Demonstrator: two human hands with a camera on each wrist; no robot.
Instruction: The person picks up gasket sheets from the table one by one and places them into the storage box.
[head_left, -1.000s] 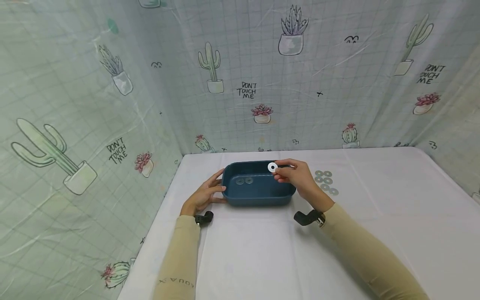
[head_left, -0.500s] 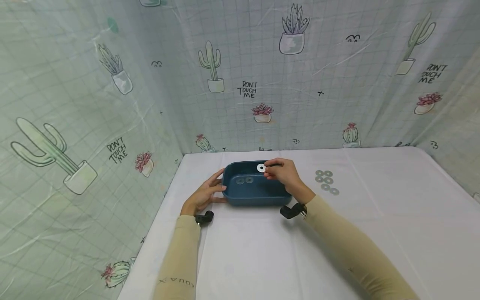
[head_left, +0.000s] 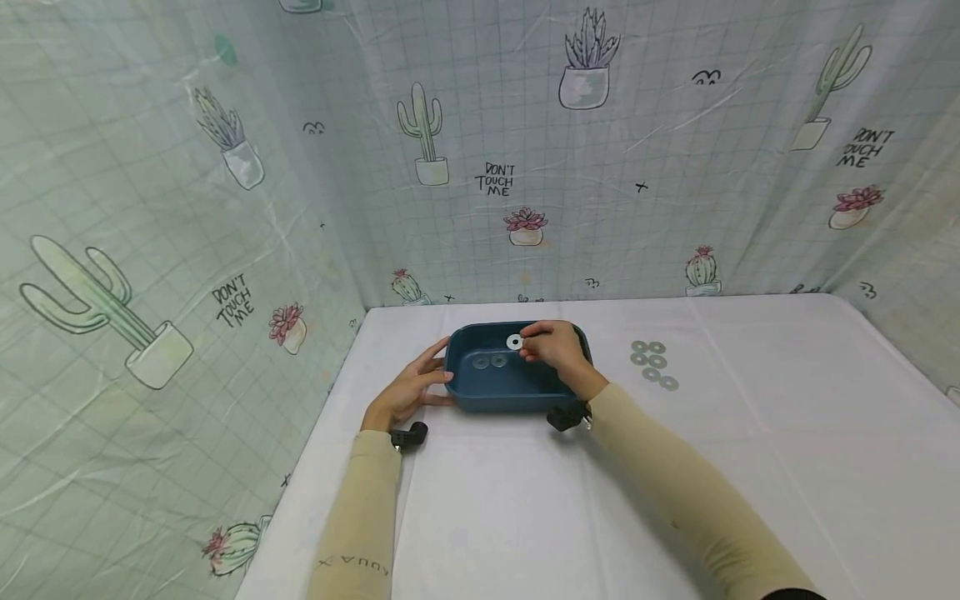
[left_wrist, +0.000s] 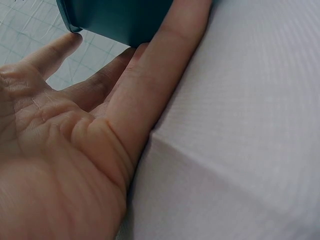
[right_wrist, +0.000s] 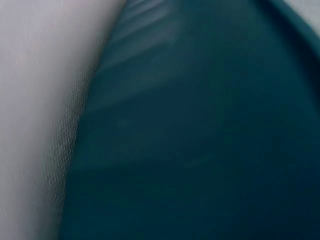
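Observation:
A dark blue rectangular container (head_left: 517, 403) stands on the white-covered table. My left hand (head_left: 405, 390) rests against its left end with fingers spread and fairly straight. In the left wrist view, fingertips touch the blue wall and one long finger (left_wrist: 150, 90) lies along the cloth. Over the back part of the container, my right hand (head_left: 558, 346) pinches a pale flat washer (head_left: 514, 342) between thumb and finger. Two washers (head_left: 489, 361) lie side by side at the left inside. The right wrist view holds the blue container wall (right_wrist: 175, 125) up close, with the hand out of sight.
Several grey washers (head_left: 654, 363) lie grouped on the table to the right of the container. A cactus-printed curtain (head_left: 480, 242) hangs behind the table and along its left side. White cloth (head_left: 495, 500) covers the table in front.
My right hand has moved left with the washer, then slightly down into the container. The left hand stays against the container's left end.

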